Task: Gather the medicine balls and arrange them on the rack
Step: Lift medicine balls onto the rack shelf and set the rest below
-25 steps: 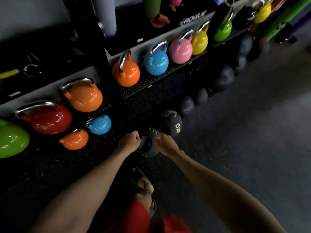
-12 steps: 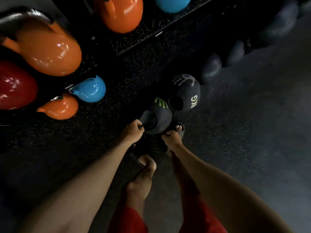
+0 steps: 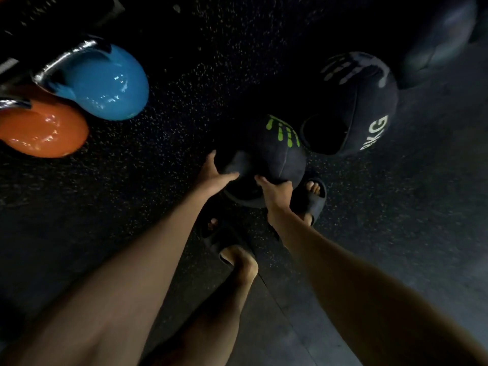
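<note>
Gripping green-print ball [image 3: 274, 157] deeper than before, my left hand [image 3: 214, 178] and right hand [image 3: 275, 192] curled round its near side. KG ball [image 3: 367, 101] beside it at 2 o'clock, blue kettlebell [image 3: 105, 83] at 10.

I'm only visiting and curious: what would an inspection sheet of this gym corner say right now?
Surface: black speckled rubber floor, dimly lit.
Job's things: green-handprint medicine ball low by the feet; ball marked KG close beside it; third dark ball, blurred, top right.
Clutter: blue kettlebell and orange kettlebell at left.
Grippers: left hand and right hand both grip the green-handprint medicine ball.
Cables: nothing seen.
Surroundings: sandalled feet beneath the hands.
</note>
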A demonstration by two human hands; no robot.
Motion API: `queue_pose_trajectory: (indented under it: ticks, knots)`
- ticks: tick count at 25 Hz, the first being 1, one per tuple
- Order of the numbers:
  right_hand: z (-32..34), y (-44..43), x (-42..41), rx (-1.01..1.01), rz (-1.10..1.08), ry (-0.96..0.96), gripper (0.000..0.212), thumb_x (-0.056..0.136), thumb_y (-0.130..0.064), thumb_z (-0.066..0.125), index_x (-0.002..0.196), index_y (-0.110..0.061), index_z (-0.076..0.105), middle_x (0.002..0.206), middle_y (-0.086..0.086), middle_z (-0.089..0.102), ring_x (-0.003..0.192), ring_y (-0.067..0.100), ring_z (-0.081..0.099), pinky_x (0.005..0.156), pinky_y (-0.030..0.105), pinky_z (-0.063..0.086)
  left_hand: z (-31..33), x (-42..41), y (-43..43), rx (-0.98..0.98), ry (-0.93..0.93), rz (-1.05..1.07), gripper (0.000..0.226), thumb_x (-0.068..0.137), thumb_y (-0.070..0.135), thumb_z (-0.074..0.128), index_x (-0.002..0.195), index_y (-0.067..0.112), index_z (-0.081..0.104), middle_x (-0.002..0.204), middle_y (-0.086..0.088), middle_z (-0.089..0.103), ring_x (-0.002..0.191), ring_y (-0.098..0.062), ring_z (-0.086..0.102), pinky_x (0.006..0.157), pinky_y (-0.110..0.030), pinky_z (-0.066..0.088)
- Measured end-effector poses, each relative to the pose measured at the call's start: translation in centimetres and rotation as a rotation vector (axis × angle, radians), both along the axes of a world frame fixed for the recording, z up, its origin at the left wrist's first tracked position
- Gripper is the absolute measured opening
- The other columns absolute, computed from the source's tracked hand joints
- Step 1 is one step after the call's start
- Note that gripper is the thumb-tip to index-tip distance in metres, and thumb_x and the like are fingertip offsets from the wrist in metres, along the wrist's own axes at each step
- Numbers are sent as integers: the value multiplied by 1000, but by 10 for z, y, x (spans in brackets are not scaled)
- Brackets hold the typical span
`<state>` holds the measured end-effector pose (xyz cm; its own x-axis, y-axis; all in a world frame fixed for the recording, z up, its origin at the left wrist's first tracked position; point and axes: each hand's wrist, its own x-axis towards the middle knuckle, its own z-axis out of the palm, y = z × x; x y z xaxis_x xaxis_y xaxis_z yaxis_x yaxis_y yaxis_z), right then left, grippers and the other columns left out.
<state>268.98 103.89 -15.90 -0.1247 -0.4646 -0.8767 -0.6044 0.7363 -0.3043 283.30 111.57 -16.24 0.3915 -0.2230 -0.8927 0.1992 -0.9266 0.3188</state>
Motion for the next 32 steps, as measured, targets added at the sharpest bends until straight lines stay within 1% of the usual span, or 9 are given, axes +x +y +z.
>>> queue_pose_trajectory:
  ticks: [5, 8, 11, 16, 20, 23, 25, 29, 32]
  knots:
    - [-10, -15, 32, -124, -28, 48, 37, 73, -29, 76, 95, -4, 58, 91, 11, 72, 78, 20, 68, 62, 30, 56, -19, 3, 4, -82, 4, 171, 105, 80, 55, 76, 159, 26, 12, 165, -1, 18, 149, -20, 25, 116, -33, 26]
    - [7, -26, 27, -79, 21, 58, 32, 69, -33, 73, 77, -3, 70, 74, 6, 74, 62, 17, 67, 49, 24, 50, -3, 7, 22, -122, 20, 455, 86, 88, 75, 47, 156, 28, 27, 162, 2, 28, 148, -20, 29, 121, -41, 24]
    - [46, -11, 1, 33, 5, 52, 26, 65, -34, 73, 75, -11, 70, 72, 3, 74, 67, 18, 71, 52, 23, 53, 26, 8, 49, 9, 56, 613, 83, 94, 74, 32, 158, 22, 26, 163, -2, 27, 149, -24, 29, 123, -46, 22]
    - [140, -4, -31, 261, 21, -109, 20, 77, -25, 75, 85, -8, 69, 73, 8, 70, 72, 26, 68, 75, 42, 57, 120, 10, 91, 66, 288, 716, 77, 96, 71, 29, 157, 24, 26, 163, -3, 26, 147, -27, 30, 122, -52, 23]
    - [221, -10, -44, 360, 64, -201, 13, 82, -22, 69, 75, -12, 66, 62, 5, 62, 57, 21, 60, 56, 35, 54, 208, 7, 130, -131, 540, 962, 54, 103, 49, 39, 143, 14, 51, 141, -14, 56, 131, -34, 52, 105, -49, 46]
    - [282, -17, -44, 416, 119, -267, 18, 85, -20, 61, 67, -21, 60, 59, 1, 49, 50, 17, 48, 51, 29, 47, 268, -10, 152, -41, 436, 816, 42, 105, 20, 43, 144, 3, 47, 141, -20, 55, 128, -37, 55, 85, -38, 56]
    - [319, -16, -40, 357, 172, -272, 12, 86, -20, 61, 74, -16, 62, 61, 3, 54, 51, 18, 53, 51, 29, 50, 310, -19, 154, -77, 428, 719, 38, 103, 11, 48, 140, 3, 50, 131, -18, 62, 112, -29, 65, 76, -32, 59]
    - [380, -4, -27, 20, 346, -144, 31, 92, -25, 67, 102, 4, 65, 93, 17, 67, 85, 30, 66, 75, 41, 57, 389, -14, 148, -170, 315, 810, 42, 108, 18, 38, 147, 3, 44, 148, -18, 47, 135, -36, 47, 114, -48, 37]
    - [430, 10, -21, -126, 428, -124, 39, 96, -24, 64, 110, 12, 64, 98, 20, 67, 91, 32, 66, 79, 41, 55, 454, 0, 151, -211, 185, 804, 42, 108, 15, 38, 144, -4, 45, 147, -23, 47, 135, -39, 47, 114, -51, 38]
